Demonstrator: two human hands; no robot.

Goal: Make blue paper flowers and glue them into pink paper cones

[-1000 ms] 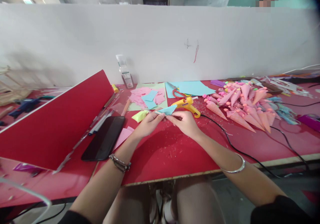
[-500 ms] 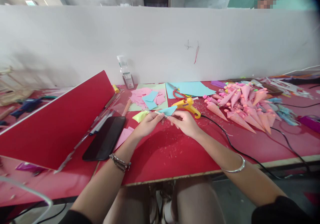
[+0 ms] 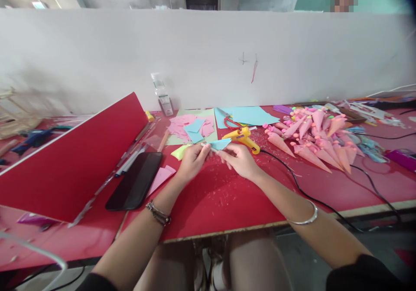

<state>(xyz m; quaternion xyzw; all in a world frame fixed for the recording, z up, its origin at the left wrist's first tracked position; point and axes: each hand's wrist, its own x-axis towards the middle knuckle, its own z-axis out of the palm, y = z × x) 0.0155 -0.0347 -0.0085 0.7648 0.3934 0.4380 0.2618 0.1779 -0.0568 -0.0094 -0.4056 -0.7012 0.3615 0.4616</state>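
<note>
Since a second ago both hands have crept a touch leftward and the blue paper piece has tipped so its free corner points further right, toward the glue gun; little else on the table has shifted.

Going from the left: a red board leans propped across the red table; beside it lies a black phone, with a pink slip at its right edge; a yellow-green scrap lies just left of the left hand. That hand is closed in a pinch on the near-left end of the blue paper piece, thumb and fingers over its narrow tip; the right hand pinches the same piece from the other side, fingers under its lower edge. The piece is held just above the table between the two hands, its long axis running left to right, narrow end at the left hand, broad end rising to the right; the two grips sit close together, nearly touching.

Just beyond the right hand lies the yellow glue gun, its black cord trailing right; the right hand is clearly the nearer to it. Behind are pink paper scraps and a blue sheet; far right, a heap of pink cones.
</note>
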